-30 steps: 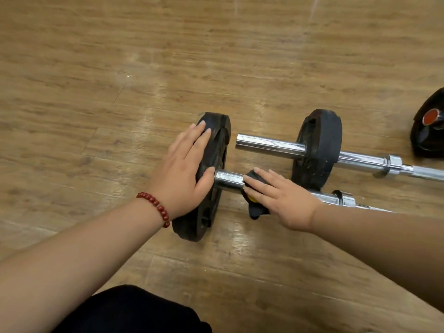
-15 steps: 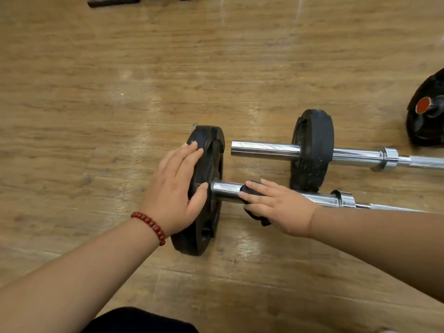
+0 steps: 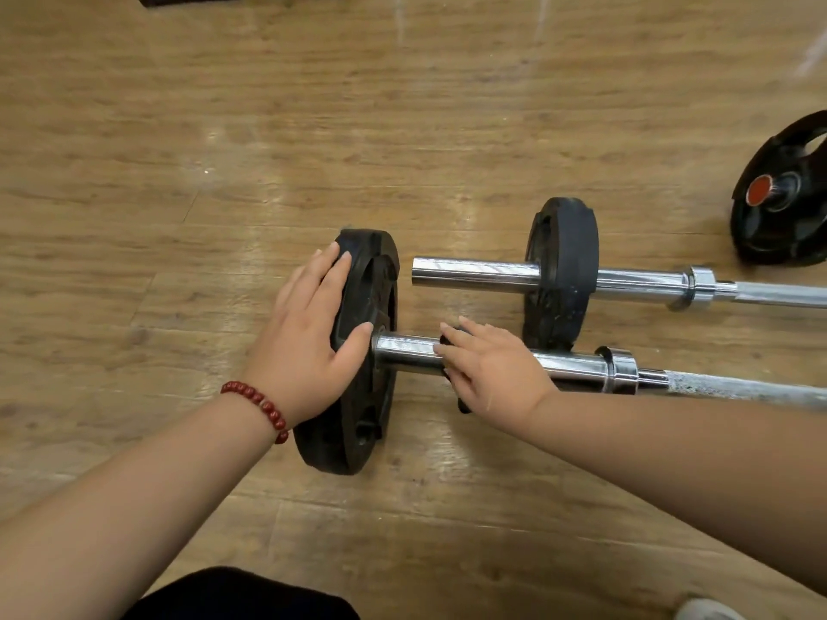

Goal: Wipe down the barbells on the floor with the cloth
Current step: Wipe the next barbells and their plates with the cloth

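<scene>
- Barbells first, head view (the only one going): two of them lie side by side on the wood floor (image 3: 223, 172), from mid-frame out to the right. The near barbell (image 3: 581, 366) runs off the right edge, and the far barbell (image 3: 474, 274) sits just above it in the picture.
- The near plate (image 3: 353, 445) stands upright at the sleeve's tip, dead centre. The far plate (image 3: 566, 243) sits further along its own sleeve, right of centre.
- Bracing job: the left hand (image 3: 309, 337), with a bead bracelet (image 3: 264, 407) at the wrist, lies flat on the near plate's outer face. Its fingers (image 3: 331, 270) are straight and grip nothing.
- Over on the chrome, the right hand (image 3: 496, 373) rests on the near sleeve just right of that plate, covering a dark wad (image 3: 463, 404). The fingers lie nearly straight across the bar. The thumb's hidden, so I can't tell if it's actually clamped round.
- That wad pokes out above and below the hand. It's probably the cloth, but it's too covered to swear to.
- My read: this is the sleeve-wiping step on the near bar, with the plate steadied so nothing rolls.
- The next move wants the right hand sliding rightward with pressure toward the collar ring (image 3: 620, 369), then on to the rough shaft. I'd guess the far bar comes after.
- There's also a spare plate (image 3: 787, 243) at the right edge.
</scene>
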Available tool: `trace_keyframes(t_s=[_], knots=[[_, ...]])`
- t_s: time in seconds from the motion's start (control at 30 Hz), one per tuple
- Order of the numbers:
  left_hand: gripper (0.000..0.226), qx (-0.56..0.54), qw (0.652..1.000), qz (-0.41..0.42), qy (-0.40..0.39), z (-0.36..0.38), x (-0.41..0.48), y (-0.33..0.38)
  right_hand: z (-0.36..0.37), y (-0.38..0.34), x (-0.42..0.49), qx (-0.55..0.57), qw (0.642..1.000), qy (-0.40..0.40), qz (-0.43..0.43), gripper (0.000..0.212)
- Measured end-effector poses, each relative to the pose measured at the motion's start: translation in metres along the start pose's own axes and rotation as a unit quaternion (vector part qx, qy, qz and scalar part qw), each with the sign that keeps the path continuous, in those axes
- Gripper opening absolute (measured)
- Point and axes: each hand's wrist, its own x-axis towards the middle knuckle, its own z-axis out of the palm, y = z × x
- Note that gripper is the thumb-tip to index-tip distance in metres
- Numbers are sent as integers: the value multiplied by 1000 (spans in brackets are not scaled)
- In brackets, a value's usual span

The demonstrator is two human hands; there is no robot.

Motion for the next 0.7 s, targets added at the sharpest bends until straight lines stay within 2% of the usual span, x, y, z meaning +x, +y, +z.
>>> trace_keyframes(t_s=[0.07,0.13,0.23,0.33,0.43,0.53,0.6,0.7], knots=[[66,8,1000,-1,-4,-3,-1,1,-3,-22,18,53,993,-43,99,49],[63,22,1000,1,3,-8,-1,1,-5,-32,36,70,985,-54,150,45],[58,41,999,2,25,-17,2,2,-9,-22,34,54,990,-99,89,47],[55,60,997,-5,41,-21,6,6,-26,3,10,94,979,-171,51,54],[58,33,998,-39,28,-19,10,8,-38,16,1,156,962,-218,48,57],[69,-40,997,-63,-33,-15,6,6,-33,8,18,178,953,-240,42,63],[69,-63,995,-60,-50,-13,-1,4,-26,0,33,199,945,-254,49,67],[65,-73,996,-46,-36,-11,-9,1,-23,3,44,247,915,-309,74,57]])
